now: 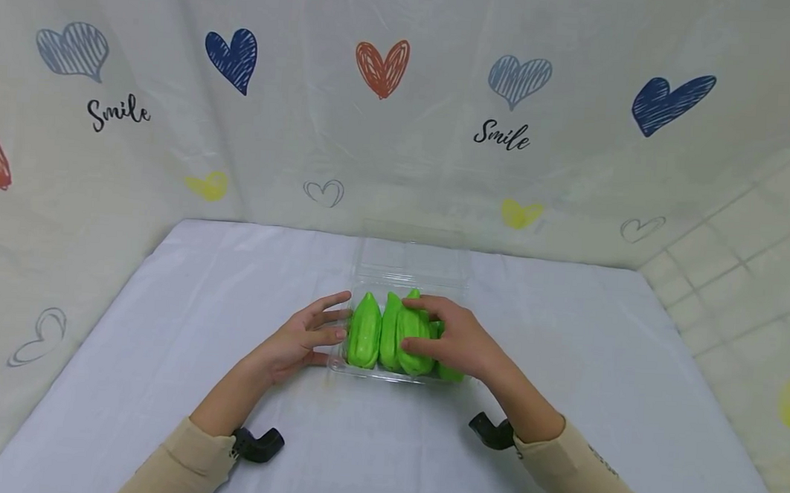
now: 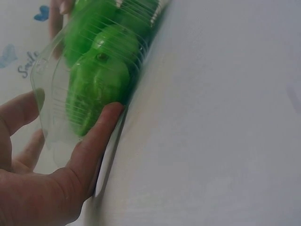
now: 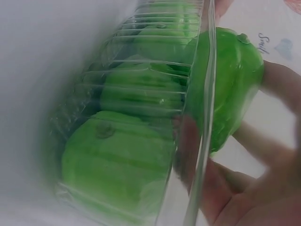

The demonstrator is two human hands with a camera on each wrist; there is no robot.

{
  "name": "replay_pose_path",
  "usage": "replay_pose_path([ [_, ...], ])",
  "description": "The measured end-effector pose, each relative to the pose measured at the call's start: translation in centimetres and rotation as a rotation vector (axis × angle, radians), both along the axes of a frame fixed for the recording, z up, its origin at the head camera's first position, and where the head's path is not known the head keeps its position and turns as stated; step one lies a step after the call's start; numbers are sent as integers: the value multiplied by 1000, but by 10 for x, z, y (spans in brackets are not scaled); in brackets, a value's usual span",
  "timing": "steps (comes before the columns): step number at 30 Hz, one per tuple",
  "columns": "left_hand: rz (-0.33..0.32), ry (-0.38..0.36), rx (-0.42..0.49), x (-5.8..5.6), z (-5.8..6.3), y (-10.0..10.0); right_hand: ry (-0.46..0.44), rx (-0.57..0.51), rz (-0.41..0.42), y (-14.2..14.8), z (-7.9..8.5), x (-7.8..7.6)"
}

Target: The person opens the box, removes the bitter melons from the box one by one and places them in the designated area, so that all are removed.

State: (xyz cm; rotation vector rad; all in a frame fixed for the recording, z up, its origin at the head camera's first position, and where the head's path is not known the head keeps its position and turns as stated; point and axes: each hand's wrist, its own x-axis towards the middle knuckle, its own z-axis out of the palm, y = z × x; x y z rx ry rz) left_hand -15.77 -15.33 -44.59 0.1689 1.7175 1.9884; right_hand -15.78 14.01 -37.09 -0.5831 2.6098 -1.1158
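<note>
A clear plastic clamshell box (image 1: 388,376) holds several bright green, ridged, gourd-like vegetables (image 1: 364,330), pointed at the far end. My right hand (image 1: 457,339) pinches one ridged green vegetable (image 1: 414,344) between thumb and fingers. It sits higher than its neighbours, and the right wrist view shows this raised vegetable (image 3: 230,80) above the box rim, its stem stub visible. My left hand (image 1: 296,338) rests against the box's left side with fingers spread and fairly straight. One finger (image 2: 96,146) lies along the low edge of the box in the left wrist view.
The box's transparent lid (image 1: 411,258) stands raised at the back. White cloth covers the table (image 1: 232,283), and a hanging sheet with printed hearts (image 1: 382,67) rises behind it. A black wrist-worn piece (image 1: 492,432) juts out below the right wrist, another (image 1: 259,445) below the left.
</note>
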Motion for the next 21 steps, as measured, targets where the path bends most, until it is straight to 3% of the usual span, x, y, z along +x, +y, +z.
replay_pose_path([
  [21,5,0,-5,-1,-2,0,-53,-84,-17,11,8,-4],
])
